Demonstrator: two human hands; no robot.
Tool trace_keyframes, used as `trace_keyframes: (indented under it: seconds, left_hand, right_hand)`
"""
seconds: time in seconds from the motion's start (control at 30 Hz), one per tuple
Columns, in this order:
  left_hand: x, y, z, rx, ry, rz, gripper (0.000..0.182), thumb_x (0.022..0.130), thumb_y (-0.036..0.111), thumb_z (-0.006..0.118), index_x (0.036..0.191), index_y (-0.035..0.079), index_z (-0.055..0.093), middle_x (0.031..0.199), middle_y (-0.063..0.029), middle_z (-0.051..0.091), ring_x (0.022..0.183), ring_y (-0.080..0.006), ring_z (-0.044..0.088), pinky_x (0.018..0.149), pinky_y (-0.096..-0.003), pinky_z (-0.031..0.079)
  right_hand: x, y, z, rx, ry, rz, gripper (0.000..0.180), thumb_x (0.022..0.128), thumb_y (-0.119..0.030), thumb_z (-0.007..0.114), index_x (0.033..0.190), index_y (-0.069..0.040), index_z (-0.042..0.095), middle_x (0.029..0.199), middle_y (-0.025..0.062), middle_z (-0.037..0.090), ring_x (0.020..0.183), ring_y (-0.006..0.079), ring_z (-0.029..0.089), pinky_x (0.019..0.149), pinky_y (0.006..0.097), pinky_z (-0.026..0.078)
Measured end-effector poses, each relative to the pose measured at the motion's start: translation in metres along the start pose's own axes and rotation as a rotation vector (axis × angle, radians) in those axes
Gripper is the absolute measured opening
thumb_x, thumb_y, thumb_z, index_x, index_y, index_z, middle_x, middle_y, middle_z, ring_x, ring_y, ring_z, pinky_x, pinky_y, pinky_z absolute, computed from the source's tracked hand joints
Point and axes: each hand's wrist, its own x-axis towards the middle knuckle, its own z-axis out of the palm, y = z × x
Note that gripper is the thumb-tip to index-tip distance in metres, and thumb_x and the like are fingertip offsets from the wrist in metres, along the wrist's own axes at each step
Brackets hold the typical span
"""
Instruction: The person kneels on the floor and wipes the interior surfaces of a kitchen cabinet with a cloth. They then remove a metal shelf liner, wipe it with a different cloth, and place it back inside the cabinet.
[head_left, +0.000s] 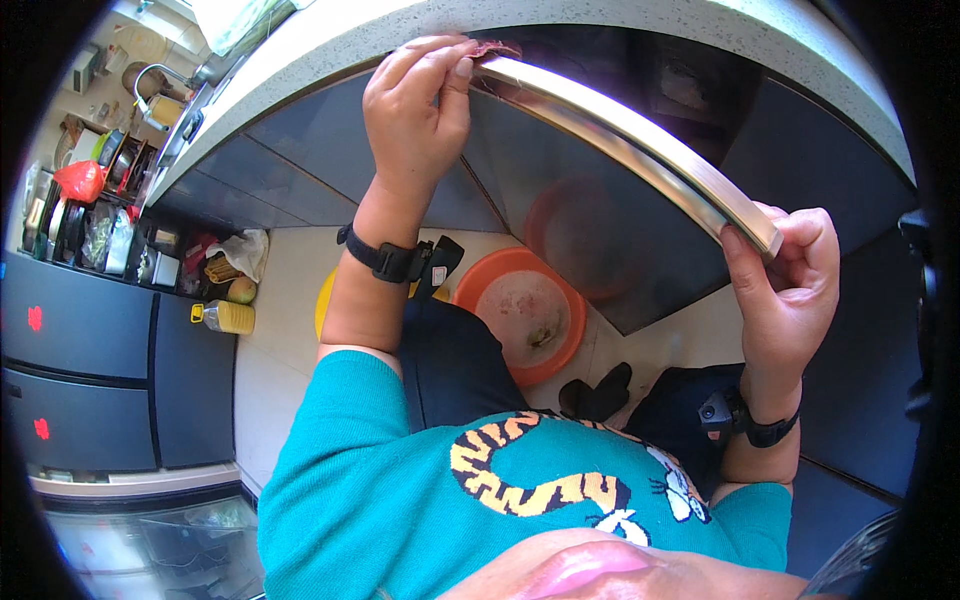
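My left hand (420, 105) pinches a small reddish-brown cloth (496, 49) against the left end of a gold-coloured metal edge strip (622, 127). This strip runs along the top of a dark glossy cabinet front (600, 217), which stands out from under the counter. At the strip's other end, my right hand (795, 292) grips the corner between thumb and fingers. A dark opening (675, 82) shows behind the strip. Part of the cloth is hidden by my left fingers.
Below the front, an orange basin (519, 315) of foamy water stands on the floor beside my legs. A speckled stone countertop (315, 64) curves overhead. Farther left are an oil bottle (229, 317), a shelf with kitchenware and dark cabinets (75, 322).
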Motion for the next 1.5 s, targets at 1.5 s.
trace_keyframes:
  seconds: [1.5]
  left_hand:
    - [-0.009, -0.005, -0.019, 0.198, -0.092, -0.077, 0.029, 0.088, -0.004, 0.069, 0.111, 0.009, 0.082, 0.114, -0.0105, 0.080, 0.107, -0.0304, 0.075, 0.096, -0.0402, 0.059]
  right_hand:
    - [0.011, 0.014, 0.004, 0.045, 0.027, 0.025, 0.024, 0.095, -0.004, 0.083, 0.103, -0.008, 0.061, 0.101, 0.0020, 0.070, 0.093, 0.0077, 0.066, 0.085, 0.0247, 0.050]
